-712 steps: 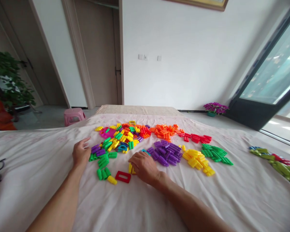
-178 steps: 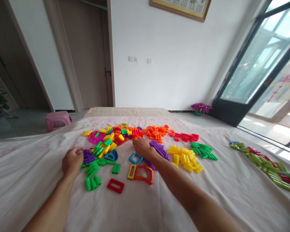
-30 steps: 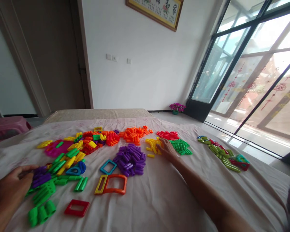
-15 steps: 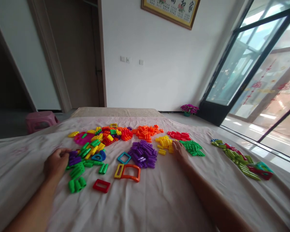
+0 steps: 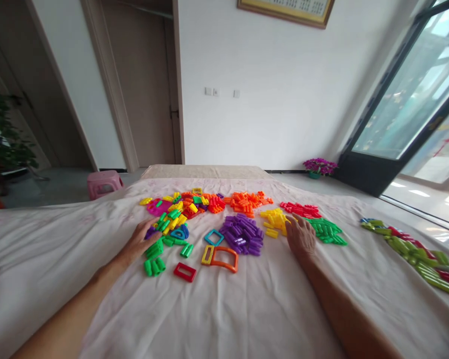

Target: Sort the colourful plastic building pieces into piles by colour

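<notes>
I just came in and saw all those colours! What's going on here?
Someone is busy with bright blocks on a pale cloth. The right hand is at the yellow pile, beside the green pile. The left hand is at some purple pieces by a mixed heap. Whether either grips anything is hard to tell.

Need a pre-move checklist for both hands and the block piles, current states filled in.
1. Right hand at the yellow pile: ok, at its right edge.
2. Right hand's grip on a yellow block: cannot tell, fingertips unclear.
3. Left hand holding the purple pieces: cannot tell; it is at them, grip unclear.
4. Purple pile all one colour: ok, as far as visible.
5. Mixed heap sorted by colour: not ok; green, yellow and red lie together.
6. Red frame apart from other pieces: ok.
</notes>
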Demonstrator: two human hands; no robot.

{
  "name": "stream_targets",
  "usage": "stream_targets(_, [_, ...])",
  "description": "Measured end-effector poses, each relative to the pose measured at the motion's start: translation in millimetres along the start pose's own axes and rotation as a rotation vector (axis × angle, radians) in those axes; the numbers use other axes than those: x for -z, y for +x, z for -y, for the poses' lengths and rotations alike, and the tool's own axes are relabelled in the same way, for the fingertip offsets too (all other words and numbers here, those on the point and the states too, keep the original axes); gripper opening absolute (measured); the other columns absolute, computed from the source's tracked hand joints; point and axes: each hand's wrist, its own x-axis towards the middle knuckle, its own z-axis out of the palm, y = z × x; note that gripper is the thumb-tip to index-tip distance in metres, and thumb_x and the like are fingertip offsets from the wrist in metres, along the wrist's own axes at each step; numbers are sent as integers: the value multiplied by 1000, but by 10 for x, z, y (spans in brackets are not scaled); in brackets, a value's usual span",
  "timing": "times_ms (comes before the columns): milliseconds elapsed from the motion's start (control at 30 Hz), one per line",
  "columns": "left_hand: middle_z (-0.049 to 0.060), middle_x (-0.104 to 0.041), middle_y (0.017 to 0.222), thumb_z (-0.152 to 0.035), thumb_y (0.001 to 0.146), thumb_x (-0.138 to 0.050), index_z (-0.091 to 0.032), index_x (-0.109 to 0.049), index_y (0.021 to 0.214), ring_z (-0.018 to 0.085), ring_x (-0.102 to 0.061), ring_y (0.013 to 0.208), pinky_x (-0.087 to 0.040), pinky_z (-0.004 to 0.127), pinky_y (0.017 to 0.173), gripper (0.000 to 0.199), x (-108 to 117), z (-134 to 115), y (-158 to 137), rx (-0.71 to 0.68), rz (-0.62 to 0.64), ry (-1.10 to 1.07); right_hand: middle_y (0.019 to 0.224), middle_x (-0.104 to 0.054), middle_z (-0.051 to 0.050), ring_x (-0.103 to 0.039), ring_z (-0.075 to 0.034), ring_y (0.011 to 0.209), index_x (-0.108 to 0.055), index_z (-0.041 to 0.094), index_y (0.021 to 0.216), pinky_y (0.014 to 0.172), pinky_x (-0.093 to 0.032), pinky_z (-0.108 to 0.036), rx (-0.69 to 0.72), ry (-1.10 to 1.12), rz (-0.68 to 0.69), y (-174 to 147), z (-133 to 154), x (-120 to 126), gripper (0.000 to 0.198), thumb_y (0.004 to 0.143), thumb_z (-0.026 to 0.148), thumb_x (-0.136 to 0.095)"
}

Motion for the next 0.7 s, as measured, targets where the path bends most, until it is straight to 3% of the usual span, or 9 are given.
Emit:
stream_targets(167, [12, -28, 157, -66, 67, -71, -29, -44, 147, 37, -33, 143, -34, 50, 115, 93, 64, -9, -294, -173, 172, 207, 133, -58, -6, -49, -25, 116, -66, 26, 120, 99, -35, -40, 104, 46, -24, 4, 38, 15, 32, 99, 33, -43])
stream_targets(333, [13, -24, 158, -59, 79, -63, -27, -45, 147, 38, -28, 144, -31, 51, 115, 77, -258, -260, -297, -165, 78, 352, 136, -56, -5, -47, -25, 119, -66, 26, 119, 100, -34, -39, 125, 78, 51, 12, 95, 68, 33, 99, 33, -40])
stream_targets(567, [22, -33, 153, -55, 76, -67, -21, -53, 140, 43, -30, 139, -27, 60, 109, 74, -876, -934, -11, 180, -200, 504, 141, -54, -6, -41, -27, 130, -66, 26, 120, 109, -29, -45, 79, 149, 159, 24, 179, 212, 34, 97, 30, -40])
stream_targets(700, [23, -39, 150, -58, 86, -53, -18, -53, 138, 39, -36, 137, -28, 57, 109, 66, -891, -1050, 182, 340, -371, 414, 130, -61, -8, -47, -28, 125, -68, 27, 118, 107, -34, -45, 130, 308, 193, 24, 460, 414, 34, 98, 34, -42])
